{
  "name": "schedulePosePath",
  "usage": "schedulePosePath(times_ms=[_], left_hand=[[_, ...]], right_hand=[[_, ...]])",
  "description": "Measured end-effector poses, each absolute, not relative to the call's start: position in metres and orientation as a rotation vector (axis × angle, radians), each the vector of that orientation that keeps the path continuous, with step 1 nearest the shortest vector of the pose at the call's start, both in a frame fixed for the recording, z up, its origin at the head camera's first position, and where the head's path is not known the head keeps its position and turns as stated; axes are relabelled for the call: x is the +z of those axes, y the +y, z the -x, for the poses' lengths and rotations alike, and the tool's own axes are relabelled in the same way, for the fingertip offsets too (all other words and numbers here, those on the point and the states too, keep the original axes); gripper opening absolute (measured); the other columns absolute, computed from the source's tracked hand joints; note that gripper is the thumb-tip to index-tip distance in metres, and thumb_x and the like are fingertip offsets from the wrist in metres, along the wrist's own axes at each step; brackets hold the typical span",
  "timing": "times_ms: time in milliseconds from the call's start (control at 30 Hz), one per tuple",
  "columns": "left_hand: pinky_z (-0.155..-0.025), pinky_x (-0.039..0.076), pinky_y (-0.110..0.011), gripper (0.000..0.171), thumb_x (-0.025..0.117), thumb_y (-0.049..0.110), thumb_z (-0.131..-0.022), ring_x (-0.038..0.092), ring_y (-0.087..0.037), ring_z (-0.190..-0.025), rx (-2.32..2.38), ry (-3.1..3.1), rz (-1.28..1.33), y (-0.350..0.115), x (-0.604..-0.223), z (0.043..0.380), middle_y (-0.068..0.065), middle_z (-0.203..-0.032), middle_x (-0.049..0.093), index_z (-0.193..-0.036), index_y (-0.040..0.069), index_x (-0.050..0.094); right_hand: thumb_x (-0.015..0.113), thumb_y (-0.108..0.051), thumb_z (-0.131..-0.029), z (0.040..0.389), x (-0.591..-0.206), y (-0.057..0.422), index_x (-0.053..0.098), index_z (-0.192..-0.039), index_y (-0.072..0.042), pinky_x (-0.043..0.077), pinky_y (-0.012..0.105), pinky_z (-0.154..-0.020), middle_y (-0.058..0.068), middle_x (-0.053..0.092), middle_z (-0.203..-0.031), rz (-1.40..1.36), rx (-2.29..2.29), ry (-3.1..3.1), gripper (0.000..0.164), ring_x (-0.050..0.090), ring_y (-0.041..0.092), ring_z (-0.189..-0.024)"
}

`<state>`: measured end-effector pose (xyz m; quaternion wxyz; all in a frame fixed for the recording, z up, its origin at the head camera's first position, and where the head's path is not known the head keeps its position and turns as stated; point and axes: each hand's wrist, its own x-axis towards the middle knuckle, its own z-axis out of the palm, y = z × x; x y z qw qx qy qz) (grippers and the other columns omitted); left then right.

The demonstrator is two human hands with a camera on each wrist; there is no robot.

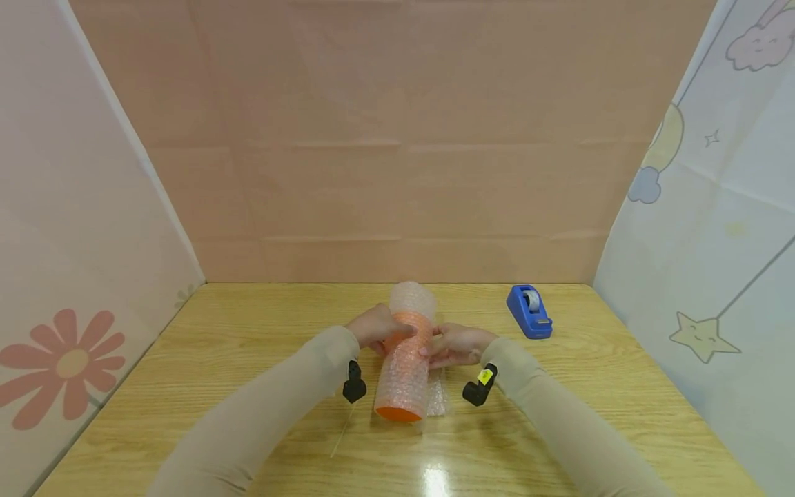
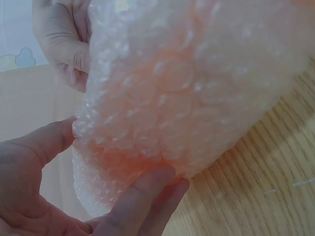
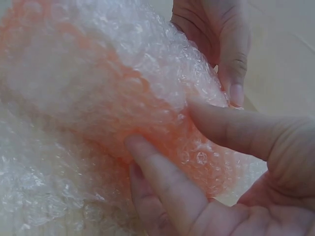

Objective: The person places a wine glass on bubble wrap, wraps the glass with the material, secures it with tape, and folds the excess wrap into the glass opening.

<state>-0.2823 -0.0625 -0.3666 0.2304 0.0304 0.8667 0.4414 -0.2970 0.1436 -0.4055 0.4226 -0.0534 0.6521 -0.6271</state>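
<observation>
A long roll of bubble wrap [image 1: 400, 386] lies on the table, pointing away from me, wound around something orange [image 1: 399, 415] whose near end shows. The wrapped item's kind is hidden. From the left side, my left hand [image 1: 375, 326] grips the roll, thumb on top and fingers at the side, as the left wrist view also shows. My right hand [image 1: 459, 343] holds the roll from the right; its thumb and fingertips [image 3: 147, 152] press into the plastic in the right wrist view. A loose flap of bubble wrap [image 1: 438, 399] sticks out beneath the right hand.
A blue tape dispenser [image 1: 530, 312] with a roll of tape stands at the back right of the wooden table [image 1: 248, 359]. Fabric walls enclose the back [image 1: 397, 193] and both sides. A thin pale strip [image 1: 340, 435] lies left of the roll's near end.
</observation>
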Motion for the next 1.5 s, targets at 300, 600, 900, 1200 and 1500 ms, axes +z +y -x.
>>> schedulePosePath(times_ms=[300, 600, 900, 1200, 1500], left_hand=[[-0.062, 0.057, -0.034, 0.045, 0.072, 0.035, -0.086, 0.058, -0.021, -0.063, 1.194, 2.402, -0.083, -0.0629, -0.3664, 0.2822, -0.009, -0.092, 0.057, -0.107, -0.001, 0.052], [-0.068, 0.058, -0.035, 0.045, 0.071, 0.035, -0.087, 0.061, -0.022, -0.076, 1.177, 2.389, -0.066, -0.0648, -0.3676, 0.2843, -0.009, -0.095, 0.058, -0.108, 0.000, 0.054], [-0.068, 0.058, -0.036, 0.049, 0.071, 0.036, -0.086, 0.062, -0.023, -0.072, 1.163, 2.396, -0.053, -0.0647, -0.3677, 0.2857, -0.011, -0.095, 0.058, -0.110, -0.002, 0.054], [-0.067, 0.058, -0.035, 0.045, 0.070, 0.034, -0.087, 0.063, -0.023, -0.072, 1.167, 2.396, -0.086, -0.0643, -0.3686, 0.2861, -0.010, -0.095, 0.058, -0.109, -0.003, 0.055], [-0.062, 0.057, -0.033, 0.042, 0.070, 0.033, -0.088, 0.059, -0.019, -0.066, 1.147, 2.418, -0.072, -0.0627, -0.3667, 0.2849, -0.009, -0.090, 0.058, -0.107, -0.002, 0.055]], right_hand=[[0.058, -0.002, -0.092, 0.2966, -0.3965, 0.1415, 0.040, -0.126, 0.006, 0.051, 0.041, -0.094, 0.012, 0.057, -0.107, 0.156, -1.412, 1.795, 0.040, 0.059, 0.021, -0.093], [0.056, -0.002, -0.088, 0.2965, -0.3961, 0.1399, 0.042, -0.124, 0.007, 0.052, 0.034, -0.092, 0.012, 0.055, -0.111, 0.183, -1.449, 1.785, 0.040, 0.057, 0.020, -0.095], [0.048, -0.019, -0.100, 0.2982, -0.4003, 0.1402, 0.047, -0.121, 0.003, 0.051, 0.039, -0.095, 0.015, 0.049, -0.110, 0.059, -1.550, 1.733, 0.030, 0.054, 0.026, -0.103], [0.045, -0.019, -0.103, 0.2953, -0.4008, 0.1373, 0.042, -0.126, 0.010, 0.051, 0.038, -0.096, 0.014, 0.049, -0.108, 0.104, -1.540, 1.769, 0.037, 0.054, 0.025, -0.101], [0.043, -0.015, -0.103, 0.2939, -0.4006, 0.1357, 0.045, -0.121, 0.010, 0.052, 0.039, -0.094, 0.014, 0.050, -0.105, 0.093, -1.545, 1.785, 0.031, 0.055, 0.025, -0.098]])
